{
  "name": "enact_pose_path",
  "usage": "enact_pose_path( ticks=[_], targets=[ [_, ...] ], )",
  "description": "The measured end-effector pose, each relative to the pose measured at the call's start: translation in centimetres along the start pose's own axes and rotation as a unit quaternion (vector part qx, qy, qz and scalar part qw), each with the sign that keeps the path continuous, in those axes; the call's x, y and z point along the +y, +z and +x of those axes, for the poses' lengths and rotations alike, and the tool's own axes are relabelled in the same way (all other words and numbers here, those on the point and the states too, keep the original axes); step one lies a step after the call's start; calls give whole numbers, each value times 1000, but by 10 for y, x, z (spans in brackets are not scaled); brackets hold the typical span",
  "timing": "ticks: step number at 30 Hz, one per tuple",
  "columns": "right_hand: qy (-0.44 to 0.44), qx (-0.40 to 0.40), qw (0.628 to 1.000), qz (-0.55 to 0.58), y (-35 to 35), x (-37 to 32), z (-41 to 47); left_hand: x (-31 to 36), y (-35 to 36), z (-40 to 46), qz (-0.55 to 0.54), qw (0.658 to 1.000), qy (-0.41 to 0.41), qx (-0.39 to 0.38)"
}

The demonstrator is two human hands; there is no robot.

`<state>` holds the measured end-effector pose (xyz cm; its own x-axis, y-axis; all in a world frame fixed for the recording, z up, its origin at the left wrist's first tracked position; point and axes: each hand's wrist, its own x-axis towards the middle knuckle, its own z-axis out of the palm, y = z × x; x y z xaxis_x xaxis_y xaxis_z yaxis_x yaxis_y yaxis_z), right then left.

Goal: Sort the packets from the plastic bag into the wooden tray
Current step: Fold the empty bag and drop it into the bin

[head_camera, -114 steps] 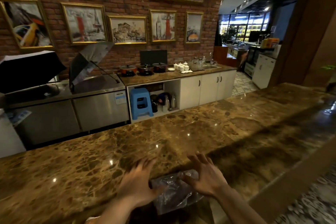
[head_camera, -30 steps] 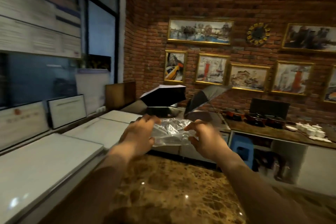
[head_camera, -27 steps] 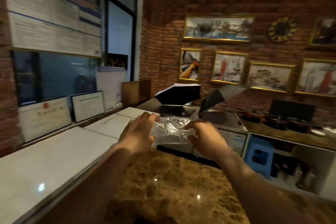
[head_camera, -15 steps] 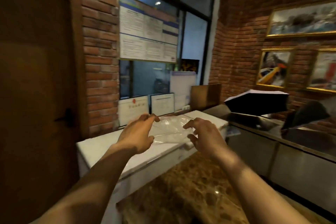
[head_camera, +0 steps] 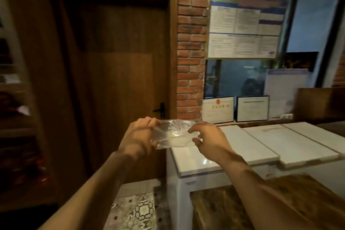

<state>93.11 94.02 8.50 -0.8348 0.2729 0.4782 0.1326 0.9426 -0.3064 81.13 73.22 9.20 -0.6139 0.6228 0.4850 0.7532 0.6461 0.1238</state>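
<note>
**Both hands pinching the plastic bag in mid-air**

The left hand [head_camera: 139, 137] and the right hand [head_camera: 209, 139] are raised at the centre of the frame, each pinched on one end of a crumpled clear plastic bag [head_camera: 173, 134], which is held stretched between them. The bag is carried above the near corner of a white surface [head_camera: 233, 147]. A wooden door [head_camera: 119, 73] is seen behind, at left.

Open air surrounds both raised hands. Below and to the right, the white chest freezer [head_camera: 233, 147] offers a flat bare lid. The closed wooden door [head_camera: 119, 73] and brick pillar [head_camera: 191, 61] block the way ahead.
</note>
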Motion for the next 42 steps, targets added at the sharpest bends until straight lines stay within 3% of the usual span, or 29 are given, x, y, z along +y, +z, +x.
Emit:
enact_pose_path(
  ticks=[5,10,22,34,42],
  targets=[
    [-36,-24,999,11,32,-47,28,-55,-10,-21,34,999,-23,31],
    [-92,7,995,41,67,-88,52,-112,-12,-30,11,997,-61,41],
    [-66,-6,997,35,147,-142,101,-220,14,-42,19,996,-80,17],
    [-68,-74,994,44,247,-98,86,-250,111,-66,-1,991,-112,-77],
    [-33,-167,984,57,335,-63,36,-263,190,-120,-18,975,-158,-153]
  ],
)
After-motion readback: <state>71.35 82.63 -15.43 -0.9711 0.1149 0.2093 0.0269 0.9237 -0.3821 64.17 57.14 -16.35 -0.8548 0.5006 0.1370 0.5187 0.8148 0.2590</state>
